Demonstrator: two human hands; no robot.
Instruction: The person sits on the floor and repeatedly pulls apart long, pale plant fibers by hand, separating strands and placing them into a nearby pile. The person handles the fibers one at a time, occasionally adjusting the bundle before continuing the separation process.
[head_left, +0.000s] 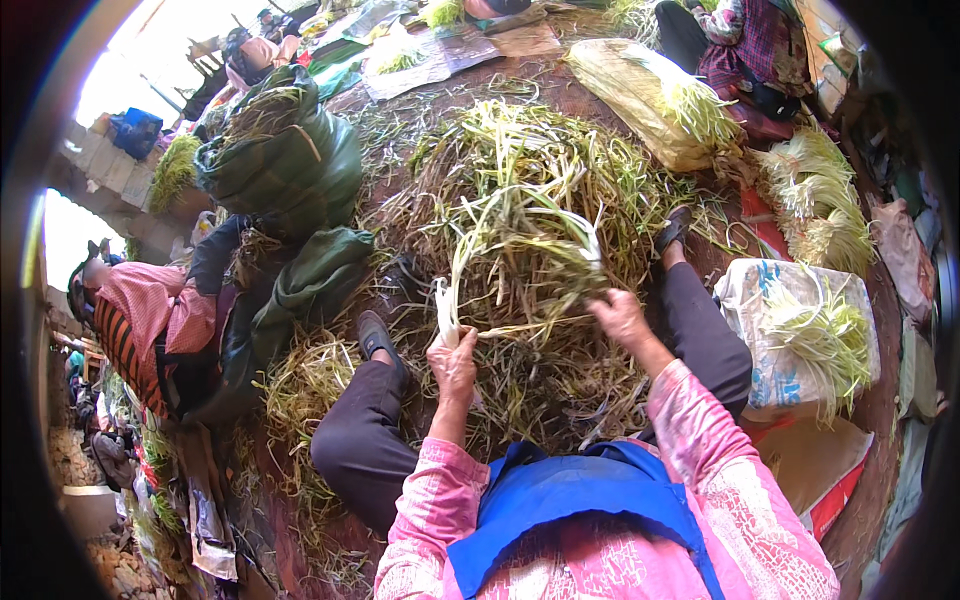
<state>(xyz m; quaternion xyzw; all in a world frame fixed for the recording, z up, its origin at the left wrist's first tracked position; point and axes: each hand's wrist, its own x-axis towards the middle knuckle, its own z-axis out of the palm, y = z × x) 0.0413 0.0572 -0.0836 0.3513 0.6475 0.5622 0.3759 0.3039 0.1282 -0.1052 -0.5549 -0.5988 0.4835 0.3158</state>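
Observation:
My left hand (454, 365) is closed around the white ends of a small bunch of long leafy stalks (448, 311), whose pale green leaves arch up and over to the right. At the right, my right hand (622, 319) grips blurred, darker strands, and a thin yellow strand stretches between both hands. Beneath and beyond the hands a large heap of green and straw-coloured leaves and stalks (525, 157) spreads between my legs. A blue apron (577, 495) covers my lap.
At the right, a white wrapped block (739, 337) bears trimmed pale stalks (821, 330); more bundles (814, 199) lie behind it. A yellowish sack (630, 97) stands beyond. At the left, a person in a pink checked top (146, 300) sits beside a big green sack (300, 165). Other people sit farther off.

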